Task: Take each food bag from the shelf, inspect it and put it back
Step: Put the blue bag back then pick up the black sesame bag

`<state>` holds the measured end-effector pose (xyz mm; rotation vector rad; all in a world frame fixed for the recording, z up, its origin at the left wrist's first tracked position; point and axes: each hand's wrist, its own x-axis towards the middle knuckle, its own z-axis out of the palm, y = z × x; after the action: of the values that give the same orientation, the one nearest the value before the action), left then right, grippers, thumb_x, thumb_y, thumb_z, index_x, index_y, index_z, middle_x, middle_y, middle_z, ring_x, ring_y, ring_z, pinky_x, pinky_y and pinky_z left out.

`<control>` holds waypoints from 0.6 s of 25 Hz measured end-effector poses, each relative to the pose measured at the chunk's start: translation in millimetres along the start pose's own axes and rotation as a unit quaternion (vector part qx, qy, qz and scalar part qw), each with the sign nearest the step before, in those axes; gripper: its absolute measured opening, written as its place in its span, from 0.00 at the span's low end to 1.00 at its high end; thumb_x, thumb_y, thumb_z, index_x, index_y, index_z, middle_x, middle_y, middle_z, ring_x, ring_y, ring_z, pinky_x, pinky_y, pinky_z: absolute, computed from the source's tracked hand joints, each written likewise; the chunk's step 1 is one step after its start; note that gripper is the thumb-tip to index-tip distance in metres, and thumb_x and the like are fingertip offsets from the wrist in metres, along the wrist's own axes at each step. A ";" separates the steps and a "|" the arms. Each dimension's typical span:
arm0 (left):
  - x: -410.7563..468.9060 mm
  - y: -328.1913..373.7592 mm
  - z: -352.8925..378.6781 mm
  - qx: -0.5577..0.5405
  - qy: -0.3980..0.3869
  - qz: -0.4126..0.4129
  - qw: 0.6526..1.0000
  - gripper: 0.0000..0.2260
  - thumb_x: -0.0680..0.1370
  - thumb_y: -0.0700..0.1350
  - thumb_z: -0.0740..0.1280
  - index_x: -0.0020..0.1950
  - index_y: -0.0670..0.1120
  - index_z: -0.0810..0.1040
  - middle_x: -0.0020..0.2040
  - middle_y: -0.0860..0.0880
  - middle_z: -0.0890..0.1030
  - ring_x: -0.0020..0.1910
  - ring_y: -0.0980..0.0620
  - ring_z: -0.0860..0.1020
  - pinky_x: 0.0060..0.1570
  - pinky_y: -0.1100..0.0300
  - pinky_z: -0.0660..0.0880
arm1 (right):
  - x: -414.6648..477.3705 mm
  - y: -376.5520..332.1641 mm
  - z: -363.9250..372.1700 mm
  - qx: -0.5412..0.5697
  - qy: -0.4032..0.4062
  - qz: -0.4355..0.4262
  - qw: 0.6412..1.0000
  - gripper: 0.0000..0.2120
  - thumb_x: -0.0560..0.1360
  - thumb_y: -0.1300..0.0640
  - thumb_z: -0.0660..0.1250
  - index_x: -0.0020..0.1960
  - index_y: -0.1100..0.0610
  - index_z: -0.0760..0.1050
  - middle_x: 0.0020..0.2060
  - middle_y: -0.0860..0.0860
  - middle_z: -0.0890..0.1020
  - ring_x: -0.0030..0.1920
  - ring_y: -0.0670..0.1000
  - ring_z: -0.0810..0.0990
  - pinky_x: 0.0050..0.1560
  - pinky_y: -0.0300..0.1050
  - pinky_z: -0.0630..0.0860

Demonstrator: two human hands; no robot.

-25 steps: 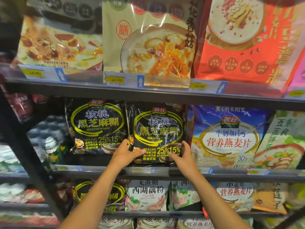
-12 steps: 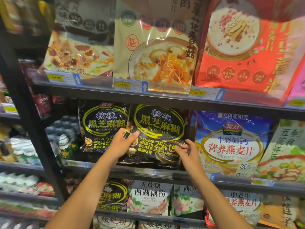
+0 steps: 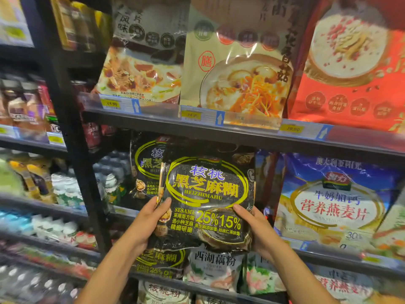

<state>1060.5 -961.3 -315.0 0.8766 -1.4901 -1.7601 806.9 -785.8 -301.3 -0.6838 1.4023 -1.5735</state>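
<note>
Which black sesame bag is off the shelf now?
The front bag, gripped by the left hand and right hand; its twin stands behind on the shelf, a third bag below.

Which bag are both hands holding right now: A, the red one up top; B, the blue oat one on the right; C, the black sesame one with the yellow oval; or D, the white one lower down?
C: the left hand and right hand grip the lower sides of the black sesame bag.
</note>
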 end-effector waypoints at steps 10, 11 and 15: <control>-6.3 -3.5 -86.8 0.055 0.086 0.060 0.993 0.30 0.64 0.78 0.71 0.62 0.68 0.77 0.58 0.57 0.87 0.58 0.51 0.86 0.58 0.49 0.79 | 43.8 1.0 86.1 -0.087 -0.073 -0.070 0.991 0.38 0.62 0.49 0.84 0.69 0.55 0.76 0.58 0.55 0.88 0.58 0.57 0.88 0.57 0.55 0.85; -2.1 -0.4 -93.0 0.064 0.106 0.076 0.989 0.28 0.65 0.78 0.71 0.61 0.68 0.77 0.57 0.58 0.87 0.56 0.53 0.86 0.55 0.51 0.80 | 50.8 -0.5 94.3 -0.098 -0.072 -0.078 0.989 0.37 0.62 0.49 0.84 0.68 0.54 0.76 0.57 0.53 0.89 0.56 0.55 0.88 0.52 0.50 0.86; 19.8 13.7 -109.0 0.092 0.133 0.108 0.981 0.16 0.80 0.61 0.69 0.67 0.63 0.78 0.59 0.55 0.87 0.58 0.53 0.85 0.63 0.47 0.79 | 80.0 -5.3 119.6 -0.127 -0.055 -0.093 0.986 0.33 0.62 0.47 0.85 0.64 0.47 0.77 0.55 0.47 0.89 0.54 0.48 0.89 0.46 0.39 0.84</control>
<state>1140.7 -1039.0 -316.6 0.9628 -1.5217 -1.3085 872.1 -913.0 -283.9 -1.0646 1.5049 -1.4843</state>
